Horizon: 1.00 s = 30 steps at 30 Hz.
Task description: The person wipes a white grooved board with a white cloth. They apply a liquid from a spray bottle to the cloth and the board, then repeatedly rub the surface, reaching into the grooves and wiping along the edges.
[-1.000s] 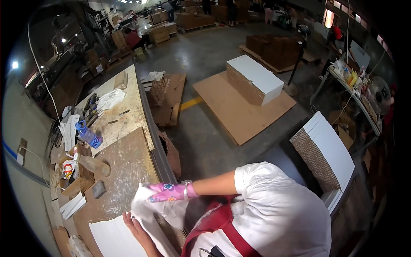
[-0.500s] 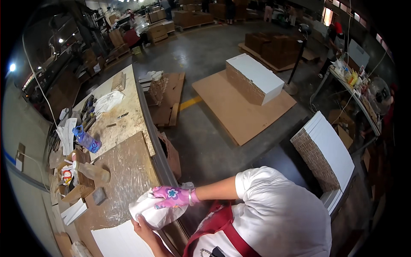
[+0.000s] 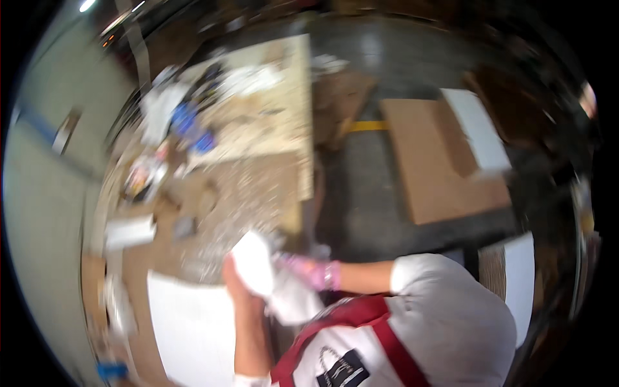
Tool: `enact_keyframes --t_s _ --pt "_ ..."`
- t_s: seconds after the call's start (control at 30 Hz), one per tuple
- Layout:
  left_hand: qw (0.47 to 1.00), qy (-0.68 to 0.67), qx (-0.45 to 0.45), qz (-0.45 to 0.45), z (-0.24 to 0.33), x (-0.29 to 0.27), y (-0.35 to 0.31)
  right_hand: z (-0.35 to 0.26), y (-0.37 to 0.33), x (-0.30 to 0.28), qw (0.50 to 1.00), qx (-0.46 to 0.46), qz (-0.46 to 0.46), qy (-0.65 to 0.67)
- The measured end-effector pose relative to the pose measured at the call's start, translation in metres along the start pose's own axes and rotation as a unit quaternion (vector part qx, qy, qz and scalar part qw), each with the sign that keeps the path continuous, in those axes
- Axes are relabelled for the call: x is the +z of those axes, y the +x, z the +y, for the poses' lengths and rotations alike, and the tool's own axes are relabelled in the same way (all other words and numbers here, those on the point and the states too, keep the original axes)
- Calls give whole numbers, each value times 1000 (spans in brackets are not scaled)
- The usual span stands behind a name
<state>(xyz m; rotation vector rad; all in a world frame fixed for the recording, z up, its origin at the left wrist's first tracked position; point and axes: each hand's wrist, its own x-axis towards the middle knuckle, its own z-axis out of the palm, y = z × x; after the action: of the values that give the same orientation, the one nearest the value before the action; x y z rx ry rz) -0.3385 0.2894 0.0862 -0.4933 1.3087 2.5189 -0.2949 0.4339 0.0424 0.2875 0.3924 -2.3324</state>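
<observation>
A crumpled white cloth is bunched up between my two hands, close in front of my red apron. My bare left hand grips its left side. On the other side my right hand, in a pink flowered glove, is closed on the cloth; blur smears its fingers. To the left of my left forearm lies a flat white board on the workbench.
On the bench stand a blue-tinted bottle, a grey block and white strips. Beyond the bench edge, a brown board on the floor carries a white stack. Another white stack stands at my right.
The view has swung left, so the bench and stacks sit further right in the picture. The cloth has been lifted and turned, with both hands still on it.
</observation>
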Motion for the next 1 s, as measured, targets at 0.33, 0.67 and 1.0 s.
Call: enact_keyframes --t_s 0.33,0.67,1.0 --pt "855 426 279 103 63 -84 47 -143 65 4 969 -177 -69 -160" --pt "706 615 344 -70 95 -118 297 -189 259 148 140 -625 -9 -768" --pt "684 638 354 -16 94 -104 313 -156 233 131 176 -623 104 -755"
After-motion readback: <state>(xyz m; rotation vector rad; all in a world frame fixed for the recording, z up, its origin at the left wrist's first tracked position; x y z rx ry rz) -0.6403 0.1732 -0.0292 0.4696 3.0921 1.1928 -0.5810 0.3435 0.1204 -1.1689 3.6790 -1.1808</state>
